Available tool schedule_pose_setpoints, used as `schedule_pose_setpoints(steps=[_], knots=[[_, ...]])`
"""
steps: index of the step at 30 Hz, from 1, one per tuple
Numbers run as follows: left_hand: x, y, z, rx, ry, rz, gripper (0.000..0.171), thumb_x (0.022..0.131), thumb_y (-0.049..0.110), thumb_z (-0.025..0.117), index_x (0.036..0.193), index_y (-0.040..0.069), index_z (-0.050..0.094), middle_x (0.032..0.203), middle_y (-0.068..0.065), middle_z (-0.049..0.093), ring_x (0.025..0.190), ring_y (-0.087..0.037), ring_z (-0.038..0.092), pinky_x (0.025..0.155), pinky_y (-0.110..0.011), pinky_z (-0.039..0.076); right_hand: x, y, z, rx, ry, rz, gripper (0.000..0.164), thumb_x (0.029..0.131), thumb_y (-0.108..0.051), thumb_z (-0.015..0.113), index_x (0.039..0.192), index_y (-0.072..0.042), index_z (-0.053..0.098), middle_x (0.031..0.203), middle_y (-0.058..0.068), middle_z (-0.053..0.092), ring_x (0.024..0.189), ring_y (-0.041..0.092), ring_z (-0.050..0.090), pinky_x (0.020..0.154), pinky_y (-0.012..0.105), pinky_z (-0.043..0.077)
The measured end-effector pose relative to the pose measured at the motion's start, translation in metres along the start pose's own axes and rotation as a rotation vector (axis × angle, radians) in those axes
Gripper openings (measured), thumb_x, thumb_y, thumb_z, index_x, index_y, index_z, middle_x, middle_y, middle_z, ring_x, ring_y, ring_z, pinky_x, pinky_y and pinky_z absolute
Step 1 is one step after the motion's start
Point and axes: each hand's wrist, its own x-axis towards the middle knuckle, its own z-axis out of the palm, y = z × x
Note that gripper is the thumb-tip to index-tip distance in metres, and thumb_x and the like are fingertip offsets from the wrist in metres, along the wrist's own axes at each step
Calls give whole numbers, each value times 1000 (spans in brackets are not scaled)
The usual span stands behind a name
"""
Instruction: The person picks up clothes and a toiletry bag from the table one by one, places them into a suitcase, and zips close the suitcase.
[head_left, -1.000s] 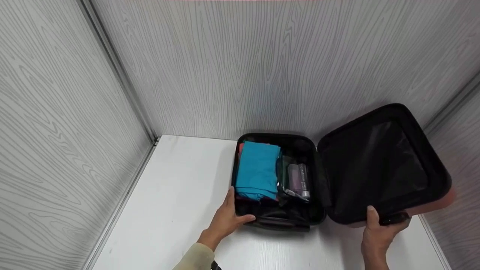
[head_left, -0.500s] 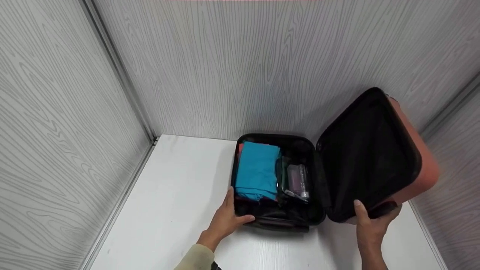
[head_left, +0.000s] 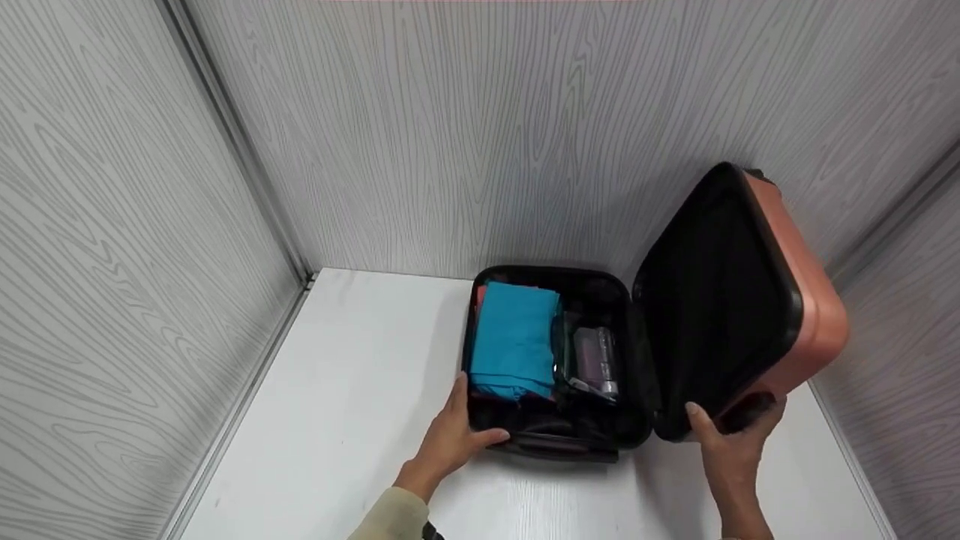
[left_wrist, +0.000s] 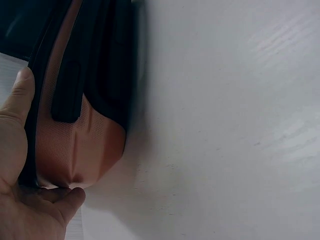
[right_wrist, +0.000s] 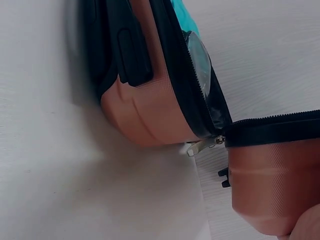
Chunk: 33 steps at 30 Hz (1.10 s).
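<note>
Head view, clock centred on the suitcase base (head_left: 592, 285): at eight o'clock my left hand (head_left: 454, 442), spread partway, grips its corner; at four my right hand (head_left: 735, 454), similarly spread, grips the tilted lid (head_left: 716, 307), which at three hides part of the grey back wall (head_left: 480, 150). Blue cloth (head_left: 516, 337) lies inside towards nine, a clear pouch (head_left: 592, 360) towards three.

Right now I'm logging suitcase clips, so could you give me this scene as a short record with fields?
Suitcase base: flat on the white surface
Lid: open, tilted up on the right
Left hand: holds the base's near left corner
Right hand: grips the lid's near edge
Contents: folded blue cloth at left, see-through pouch at right
Zip pull: metal, where base and lid meet
</note>
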Motion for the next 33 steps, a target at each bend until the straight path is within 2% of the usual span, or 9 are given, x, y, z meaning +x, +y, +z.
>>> schedule_pose_setpoints(steps=[6,8,11,14,19,22,24,27,33], knots=[[0,0,0,-8,7,-2,127,87,57,82,170,9,0,177,-15,8,160,-39,24,126,-56,29,-2,-4,7,6,-64,-63,129,74,8,89,165,-39,11,162,-4,31,145,14,38,110,15,38],[-1,0,0,-7,5,-12,128,86,58,83,171,10,-1,178,-13,8,160,-37,23,127,-55,28,-4,-3,8,-38,-83,-71,134,72,7,91,166,-41,8,163,-6,29,146,13,37,110,15,37],[-3,-1,-1,-5,6,-14,129,85,59,83,171,10,0,178,-13,8,161,-37,22,127,-55,28,-6,0,11,-83,-94,-149,139,66,8,94,168,-33,9,165,-2,29,147,13,35,114,19,33],[-3,-2,-2,-18,9,-12,129,86,58,83,171,10,-1,178,-13,7,161,-36,21,127,-55,27,-9,1,16,-165,-93,-246,141,61,4,97,169,-22,11,167,7,27,147,15,32,116,20,27],[-3,-2,-1,-46,21,-7,126,87,56,83,171,10,1,177,-13,10,160,-36,23,126,-55,30,-14,4,28,-284,-94,-433,137,56,-14,103,165,-8,21,161,21,35,143,23,36,115,22,26],[-3,-1,0,-58,23,-9,126,87,56,82,171,9,1,177,-13,10,160,-37,24,125,-56,30,-13,6,35,-329,-88,-600,128,59,-36,101,160,-1,32,156,25,43,139,33,41,117,32,26],[-2,0,0,-64,24,-16,126,87,57,83,171,10,1,177,-12,10,160,-36,24,125,-56,31,-13,8,39,-367,-79,-703,122,64,-52,96,156,2,38,155,27,46,138,40,44,118,40,27],[0,2,2,-60,29,-28,128,85,59,83,171,12,1,177,-11,11,160,-35,26,125,-56,31,-14,10,44,-448,-73,-793,117,73,-70,83,154,3,41,155,25,47,139,44,43,119,48,27],[3,1,6,-48,45,-2,128,85,57,84,171,10,1,176,-14,17,158,-36,29,123,-57,34,-18,12,52,-548,-91,-902,107,81,-74,72,149,4,47,153,21,52,142,48,43,119,61,26]])
